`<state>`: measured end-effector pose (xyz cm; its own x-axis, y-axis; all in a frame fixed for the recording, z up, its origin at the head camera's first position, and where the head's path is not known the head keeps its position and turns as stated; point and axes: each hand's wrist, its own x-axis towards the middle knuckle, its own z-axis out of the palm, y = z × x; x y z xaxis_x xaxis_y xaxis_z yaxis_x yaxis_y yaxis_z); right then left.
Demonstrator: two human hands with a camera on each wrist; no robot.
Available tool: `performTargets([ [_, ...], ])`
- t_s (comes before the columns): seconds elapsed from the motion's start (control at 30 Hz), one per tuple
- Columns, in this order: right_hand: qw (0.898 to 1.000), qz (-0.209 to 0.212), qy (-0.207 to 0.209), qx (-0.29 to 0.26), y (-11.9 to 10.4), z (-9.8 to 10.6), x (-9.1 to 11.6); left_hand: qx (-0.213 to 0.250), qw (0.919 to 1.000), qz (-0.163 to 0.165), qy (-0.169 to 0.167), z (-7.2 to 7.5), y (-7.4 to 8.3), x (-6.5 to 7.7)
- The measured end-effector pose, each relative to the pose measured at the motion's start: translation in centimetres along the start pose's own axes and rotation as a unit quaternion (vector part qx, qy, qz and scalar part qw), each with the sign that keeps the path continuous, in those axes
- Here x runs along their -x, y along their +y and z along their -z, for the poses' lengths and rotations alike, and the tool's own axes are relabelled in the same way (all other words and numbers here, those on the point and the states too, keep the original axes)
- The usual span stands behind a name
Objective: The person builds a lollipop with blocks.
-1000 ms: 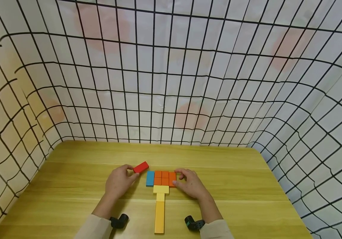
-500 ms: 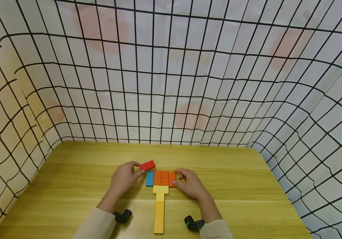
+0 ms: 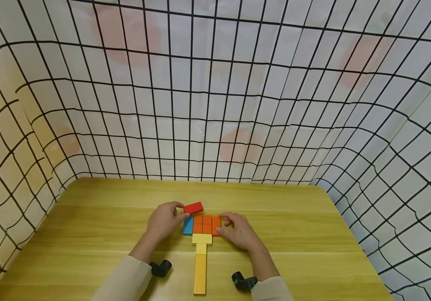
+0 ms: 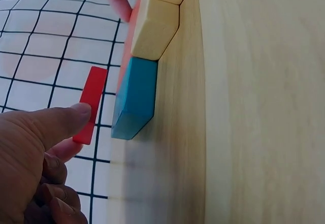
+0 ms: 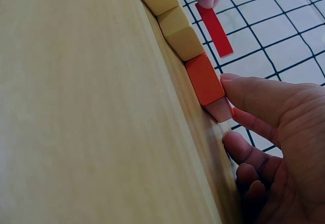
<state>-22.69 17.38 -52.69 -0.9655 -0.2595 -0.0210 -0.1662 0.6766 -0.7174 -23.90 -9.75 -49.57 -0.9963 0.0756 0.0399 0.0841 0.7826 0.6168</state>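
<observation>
My left hand (image 3: 163, 220) pinches one end of a red rectangular block (image 3: 193, 207) between thumb and finger. The block is held raised behind a flat layout of blocks, overlapping the corner of a blue block (image 3: 188, 226) in the head view. In the left wrist view the thumb lies on the red block (image 4: 92, 102), beside the blue block (image 4: 136, 94). On the opposite side, my right hand (image 3: 240, 232) has thumb and index finger at the two ends of an orange block (image 3: 216, 226). Several orange square blocks (image 3: 202, 225) fill the space between blue and orange.
Below the squares a pale yellow block (image 3: 202, 239) lies crosswise. A small yellow block (image 3: 201, 248) and a long yellow one (image 3: 200, 274) run toward the front. All lie on a wooden table (image 3: 294, 217). Black grid netting (image 3: 215, 104) surrounds the table's back and sides.
My left hand has moved right with the red block, from left of the layout to behind the blue block. The red block has turned closer to crosswise. The right hand stays in place.
</observation>
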Motion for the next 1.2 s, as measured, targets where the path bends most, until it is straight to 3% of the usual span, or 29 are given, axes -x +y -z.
performTargets([
  [0.27,1.000,-0.001,-0.001,0.000,-0.2,0.1,0.0,0.009,0.9999,-0.002,-0.011,-0.5,0.3,-0.5],
  [0.9,1.000,-0.015,-0.001,-0.003,-0.4,0.1,0.2,-0.038,0.9988,-0.021,-0.024,-1.6,1.6,-1.4],
  [1.2,1.000,-0.013,-0.001,-0.001,-0.3,0.1,0.1,-0.057,0.9975,-0.008,-0.042,-2.0,1.7,-2.0],
])
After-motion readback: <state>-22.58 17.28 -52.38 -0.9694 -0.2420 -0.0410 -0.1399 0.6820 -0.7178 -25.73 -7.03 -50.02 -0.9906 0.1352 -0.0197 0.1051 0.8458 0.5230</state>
